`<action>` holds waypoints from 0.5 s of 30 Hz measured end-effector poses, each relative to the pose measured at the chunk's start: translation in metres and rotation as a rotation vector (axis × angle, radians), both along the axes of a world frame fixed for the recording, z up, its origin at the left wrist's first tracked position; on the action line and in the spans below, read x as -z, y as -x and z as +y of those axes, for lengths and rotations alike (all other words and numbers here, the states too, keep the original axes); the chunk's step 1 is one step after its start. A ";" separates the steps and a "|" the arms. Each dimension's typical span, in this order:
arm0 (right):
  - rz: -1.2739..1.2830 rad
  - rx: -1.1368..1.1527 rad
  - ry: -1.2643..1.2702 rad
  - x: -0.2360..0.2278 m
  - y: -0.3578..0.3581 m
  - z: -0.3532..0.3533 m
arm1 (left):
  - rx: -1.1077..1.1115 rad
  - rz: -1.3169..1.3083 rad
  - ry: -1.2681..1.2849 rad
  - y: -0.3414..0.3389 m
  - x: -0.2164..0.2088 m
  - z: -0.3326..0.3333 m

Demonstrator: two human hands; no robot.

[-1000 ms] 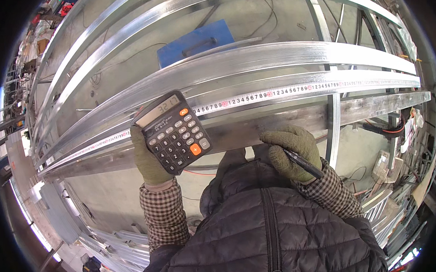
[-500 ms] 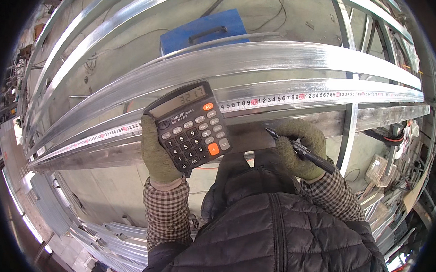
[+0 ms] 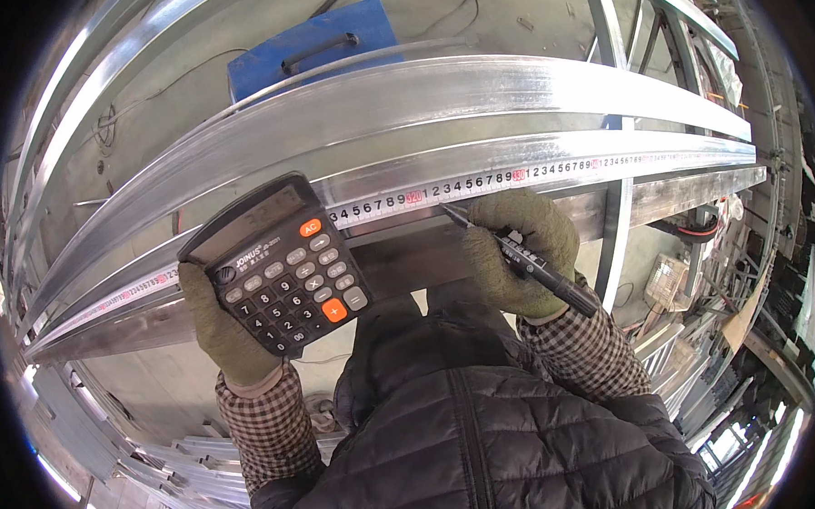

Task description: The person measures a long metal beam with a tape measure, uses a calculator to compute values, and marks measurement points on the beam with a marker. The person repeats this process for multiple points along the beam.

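Holding a black calculator [image 3: 278, 264] left of centre, the left hand [image 3: 225, 330] has its grip clenched around it; the right hand [image 3: 523, 250] grasps a black marker [image 3: 519, 259], tip touching the tape measure [image 3: 483, 183] on the steel channel [image 3: 414, 109].

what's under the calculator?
The gloved left hand holds the calculator from below. Behind it run the tape measure and the steel channel; the stretch of tape under its top corner is covered.

Olive-green knit gloves cover both hands [image 3: 227, 324] [image 3: 521, 250]; a black plastic calculator [image 3: 275, 267] with orange keys, a black marker pen [image 3: 525, 260], silver galvanised steel channels [image 3: 487, 94], a far blue plastic case [image 3: 312, 46].
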State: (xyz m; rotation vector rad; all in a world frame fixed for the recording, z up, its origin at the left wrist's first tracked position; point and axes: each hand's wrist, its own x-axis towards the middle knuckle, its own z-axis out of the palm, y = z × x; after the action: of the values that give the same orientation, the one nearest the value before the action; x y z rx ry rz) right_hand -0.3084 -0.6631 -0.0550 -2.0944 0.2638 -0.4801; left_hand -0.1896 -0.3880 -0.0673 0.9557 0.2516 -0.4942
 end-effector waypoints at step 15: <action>0.026 -0.020 0.089 0.004 -0.009 -0.007 | -0.051 -0.074 -0.030 0.000 0.009 0.014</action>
State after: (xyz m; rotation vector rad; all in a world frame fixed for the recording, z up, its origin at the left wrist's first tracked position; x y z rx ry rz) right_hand -0.2996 -0.6703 -0.0590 -2.1893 0.2396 -0.4608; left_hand -0.1897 -0.3735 -0.0763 0.9920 0.2164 -0.4082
